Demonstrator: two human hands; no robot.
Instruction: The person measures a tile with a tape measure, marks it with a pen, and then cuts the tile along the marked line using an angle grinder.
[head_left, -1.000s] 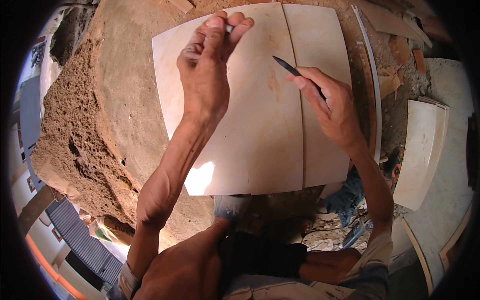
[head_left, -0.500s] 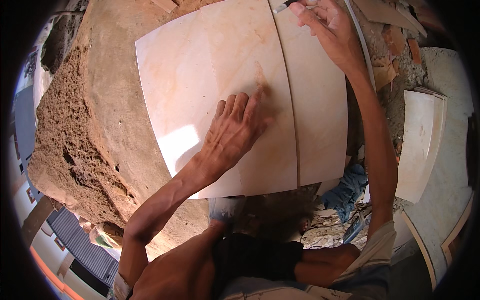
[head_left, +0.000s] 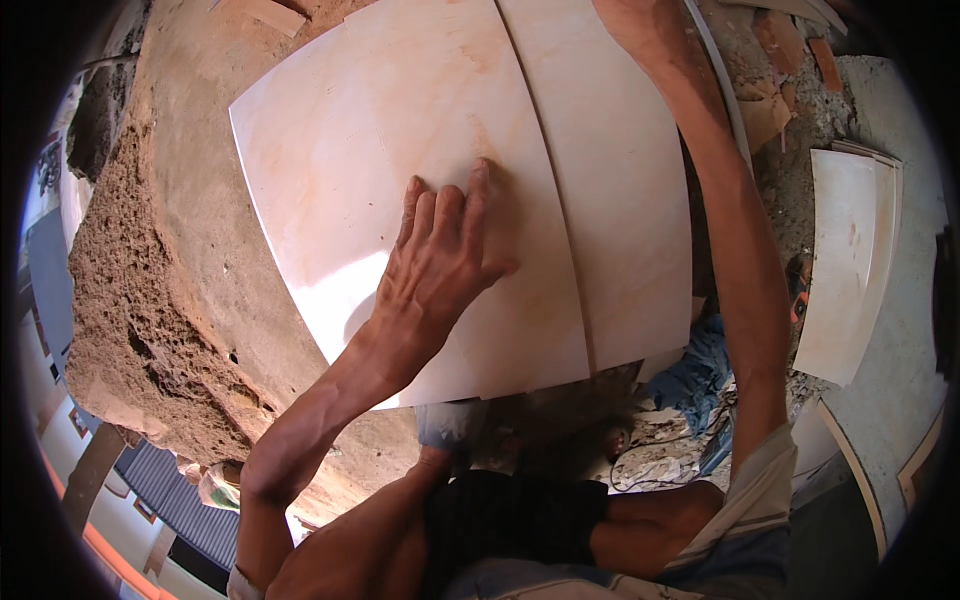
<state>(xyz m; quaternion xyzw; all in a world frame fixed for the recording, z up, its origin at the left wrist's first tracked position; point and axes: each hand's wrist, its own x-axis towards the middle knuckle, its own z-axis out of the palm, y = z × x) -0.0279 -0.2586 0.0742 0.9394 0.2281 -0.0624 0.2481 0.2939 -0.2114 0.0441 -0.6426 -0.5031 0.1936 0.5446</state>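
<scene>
My left hand (head_left: 440, 240) lies on a pale, beige-veined tile (head_left: 330, 120), its fingers slightly bent and apart, holding nothing. A narrower tile piece (head_left: 620, 250) lies alongside on the right, divided from it by a long dark seam. My right hand (head_left: 640, 30) reaches past the top edge of the picture above this piece; its fingers and whatever they may hold are out of sight.
A rough concrete ledge (head_left: 160, 310) is at the left. Stacked tile strips (head_left: 845, 260) lean over a pale slab at the right. Broken scraps (head_left: 780, 50) lie at the upper right; a blue cloth (head_left: 690, 385) and a cable lie below the tiles.
My left hand has come down from the upper middle onto the tile. My right hand, holding a dark pointed stick earlier, has moved up until its fingers left the picture.
</scene>
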